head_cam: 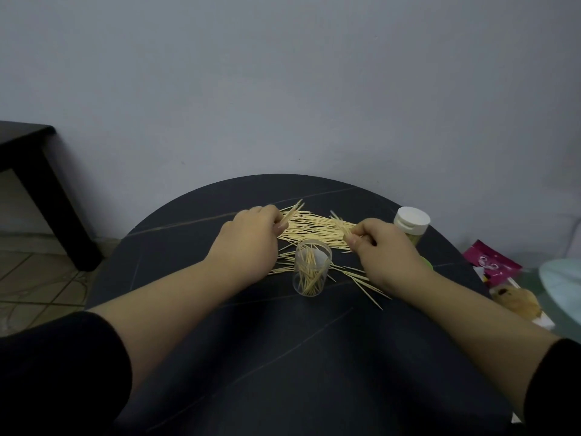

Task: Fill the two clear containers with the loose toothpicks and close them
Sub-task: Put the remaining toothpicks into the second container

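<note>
Now my left fingers (278, 223) pinch a few toothpicks (292, 211), my right fingers (355, 236) a few more, over the loose pile (314, 228) behind the open jar (312, 269) on the worktop (283, 357). Light, stiff, slippery: I'd grip mid-length, aligned.

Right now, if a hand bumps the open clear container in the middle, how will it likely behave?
The clear container stands upright, taller than wide and only partly filled, so it probably tips easily. It looks like thin plastic, likely light, so it may slide on the smooth table. With no lid on, the toothpicks inside would likely spill.
</note>
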